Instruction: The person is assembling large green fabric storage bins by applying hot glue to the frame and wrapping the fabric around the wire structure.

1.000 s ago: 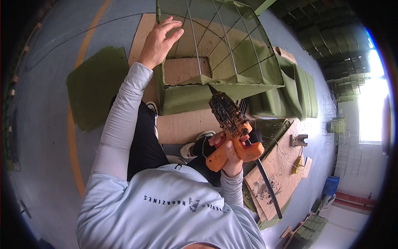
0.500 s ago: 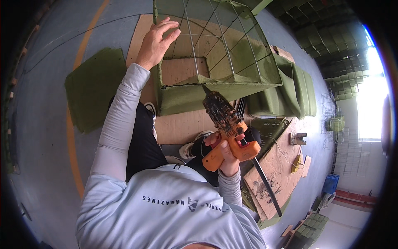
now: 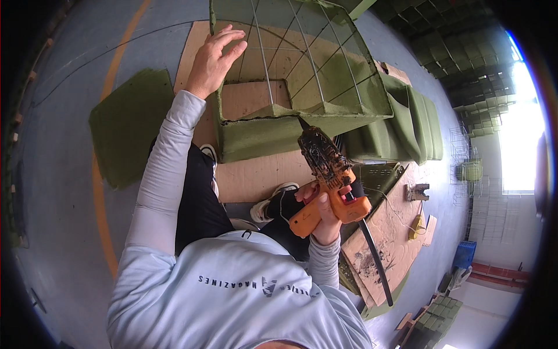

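Observation:
My right hand (image 3: 326, 220) is wrapped round the handle of an orange glue gun (image 3: 337, 187), whose front is caked in dark residue. A black glue stick (image 3: 376, 264) sticks out of its back. The nozzle points at the near edge of a green fabric-covered wire frame box (image 3: 273, 135), where a dark line of glue (image 3: 253, 120) runs along the rim. Whether the tip touches the edge I cannot tell. At the box's left side, my left hand (image 3: 214, 61) is raised with its fingers apart, holding nothing.
Cardboard (image 3: 261, 174) lies under the box. A green fabric panel (image 3: 131, 128) rests on the floor at left. Folded green covers (image 3: 407, 125) sit at right, near a stained cardboard sheet (image 3: 386, 232) bearing a metal stand (image 3: 417, 192) and a yellow object (image 3: 416, 227).
The glue gun in my right hand has moved right along the box's near edge, and the dark line behind it is longer. My left hand and the box have shifted slightly left.

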`<action>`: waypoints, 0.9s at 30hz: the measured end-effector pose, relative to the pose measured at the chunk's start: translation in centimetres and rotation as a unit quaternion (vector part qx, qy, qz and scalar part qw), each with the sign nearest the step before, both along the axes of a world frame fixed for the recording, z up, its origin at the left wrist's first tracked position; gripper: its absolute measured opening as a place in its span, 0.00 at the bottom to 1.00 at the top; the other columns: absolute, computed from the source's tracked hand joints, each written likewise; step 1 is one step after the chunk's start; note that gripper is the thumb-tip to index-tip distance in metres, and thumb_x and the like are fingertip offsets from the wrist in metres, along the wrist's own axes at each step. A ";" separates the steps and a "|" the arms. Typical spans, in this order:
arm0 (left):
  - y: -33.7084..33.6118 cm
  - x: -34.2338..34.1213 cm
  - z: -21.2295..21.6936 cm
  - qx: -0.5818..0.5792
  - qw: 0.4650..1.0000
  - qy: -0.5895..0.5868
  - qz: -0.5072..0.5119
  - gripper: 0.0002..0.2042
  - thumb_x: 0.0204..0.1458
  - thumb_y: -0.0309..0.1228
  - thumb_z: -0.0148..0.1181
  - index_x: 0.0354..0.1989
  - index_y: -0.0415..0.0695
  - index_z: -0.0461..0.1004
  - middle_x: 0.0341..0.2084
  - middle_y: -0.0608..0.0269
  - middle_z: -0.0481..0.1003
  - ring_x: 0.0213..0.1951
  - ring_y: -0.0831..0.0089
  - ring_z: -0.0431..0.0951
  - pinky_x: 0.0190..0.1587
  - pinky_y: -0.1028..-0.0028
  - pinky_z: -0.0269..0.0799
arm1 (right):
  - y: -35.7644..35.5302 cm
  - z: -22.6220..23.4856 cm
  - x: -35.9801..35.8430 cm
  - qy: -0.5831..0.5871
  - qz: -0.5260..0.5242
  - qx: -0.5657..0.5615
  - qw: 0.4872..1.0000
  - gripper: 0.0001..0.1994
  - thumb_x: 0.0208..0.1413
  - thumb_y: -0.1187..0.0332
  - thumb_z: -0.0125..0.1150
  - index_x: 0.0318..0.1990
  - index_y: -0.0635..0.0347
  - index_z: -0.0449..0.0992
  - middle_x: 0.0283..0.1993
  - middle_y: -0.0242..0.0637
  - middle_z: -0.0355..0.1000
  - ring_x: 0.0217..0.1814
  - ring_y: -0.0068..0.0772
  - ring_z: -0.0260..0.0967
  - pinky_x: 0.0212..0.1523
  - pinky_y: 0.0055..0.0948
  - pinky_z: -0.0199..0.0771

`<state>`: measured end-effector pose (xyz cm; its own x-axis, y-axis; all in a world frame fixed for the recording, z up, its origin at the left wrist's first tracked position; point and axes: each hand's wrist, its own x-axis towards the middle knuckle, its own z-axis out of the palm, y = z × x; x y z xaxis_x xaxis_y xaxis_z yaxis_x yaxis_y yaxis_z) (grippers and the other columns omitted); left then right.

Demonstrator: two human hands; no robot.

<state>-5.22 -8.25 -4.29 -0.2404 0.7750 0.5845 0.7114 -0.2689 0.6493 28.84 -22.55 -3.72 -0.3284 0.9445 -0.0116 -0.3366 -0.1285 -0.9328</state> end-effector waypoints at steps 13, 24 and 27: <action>-0.1 0.1 0.1 0.003 1.000 -0.017 -0.005 0.20 0.58 0.46 0.53 0.49 0.44 0.75 0.54 0.61 0.72 0.63 0.62 0.63 0.54 0.67 0.69 | 0.6 -0.2 0.7 0.036 -0.023 -0.009 0.999 0.16 0.58 0.65 0.58 0.48 0.64 0.65 0.35 0.37 0.66 0.38 0.33 0.66 0.43 0.33 0.67; 0.0 0.1 0.0 0.002 1.000 -0.021 -0.007 0.19 0.58 0.46 0.53 0.50 0.45 0.75 0.54 0.63 0.72 0.63 0.63 0.63 0.51 0.67 0.70 | 0.9 -0.1 1.3 0.030 -0.050 -0.011 0.998 0.14 0.58 0.65 0.57 0.46 0.64 0.65 0.34 0.37 0.66 0.38 0.33 0.66 0.42 0.31 0.67; 0.0 0.1 0.2 0.000 1.000 -0.020 -0.009 0.19 0.58 0.46 0.53 0.50 0.45 0.75 0.54 0.62 0.72 0.63 0.63 0.63 0.51 0.68 0.70 | 1.0 0.2 1.3 0.029 -0.054 -0.007 0.998 0.14 0.58 0.65 0.57 0.45 0.64 0.66 0.34 0.37 0.66 0.38 0.33 0.66 0.42 0.31 0.67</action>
<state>-5.15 -8.28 -4.10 -0.2499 0.7798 0.5740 0.6792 -0.2814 0.6779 30.19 -21.54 -3.55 -0.2253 0.9743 -0.0085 -0.4020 -0.1009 -0.9101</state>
